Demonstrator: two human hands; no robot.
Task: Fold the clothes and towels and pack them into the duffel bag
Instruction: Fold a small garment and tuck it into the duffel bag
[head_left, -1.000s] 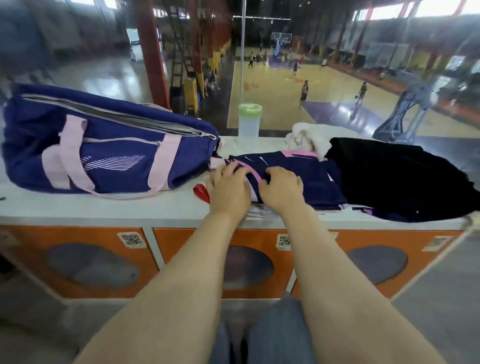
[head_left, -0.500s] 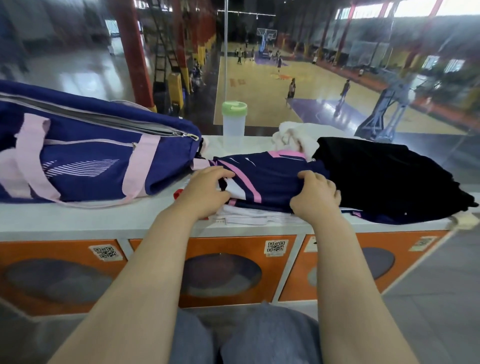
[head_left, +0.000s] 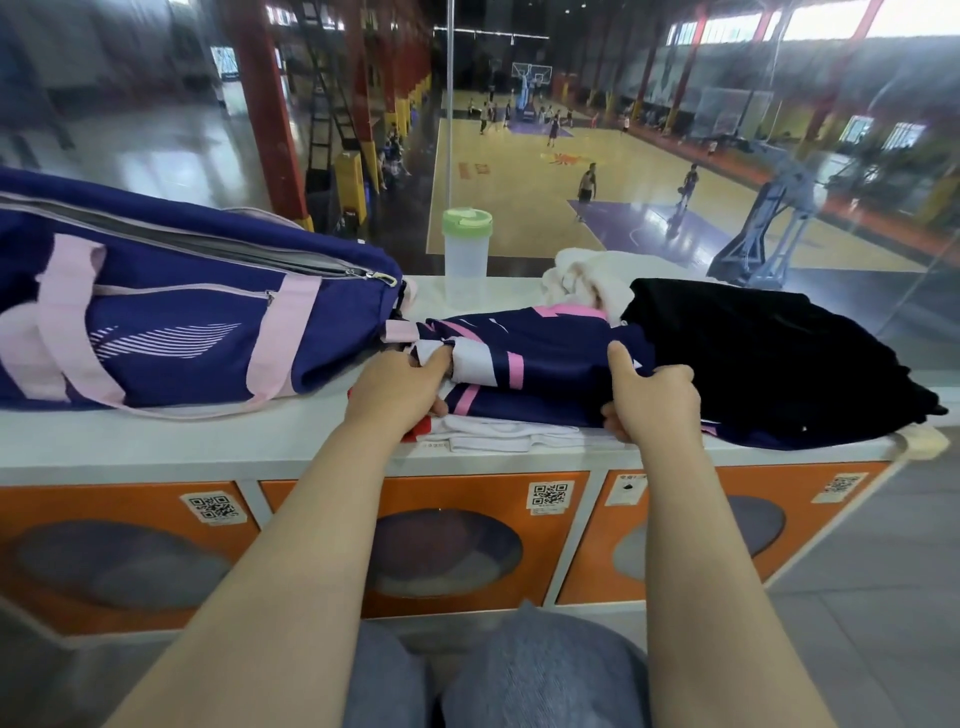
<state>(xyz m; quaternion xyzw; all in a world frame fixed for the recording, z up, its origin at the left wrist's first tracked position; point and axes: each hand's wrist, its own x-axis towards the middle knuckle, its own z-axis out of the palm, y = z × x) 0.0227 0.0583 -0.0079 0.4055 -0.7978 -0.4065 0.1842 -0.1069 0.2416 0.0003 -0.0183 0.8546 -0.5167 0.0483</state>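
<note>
A navy garment with pink and white stripes (head_left: 550, 358) lies folded on the white counter (head_left: 208, 441), on top of a white folded cloth (head_left: 498, 439). My left hand (head_left: 400, 387) grips its left edge. At its right edge my right hand (head_left: 652, 397) grips it, thumb on top. The navy duffel bag with pink straps (head_left: 171, 322) lies to the left, its top zipper shut. A black garment (head_left: 769, 358) is heaped at the right. Behind the navy garment sits a cream towel (head_left: 582, 278).
A clear bottle with a green lid (head_left: 466, 254) stands at the counter's back edge against a glass wall. Orange locker doors (head_left: 467, 535) fill the front below the counter. A bit of red fabric (head_left: 413, 431) shows under my left hand.
My hands moved apart from the garment's near middle to its left and right edges and took hold of it. The camera view shifted slightly left and closer.
</note>
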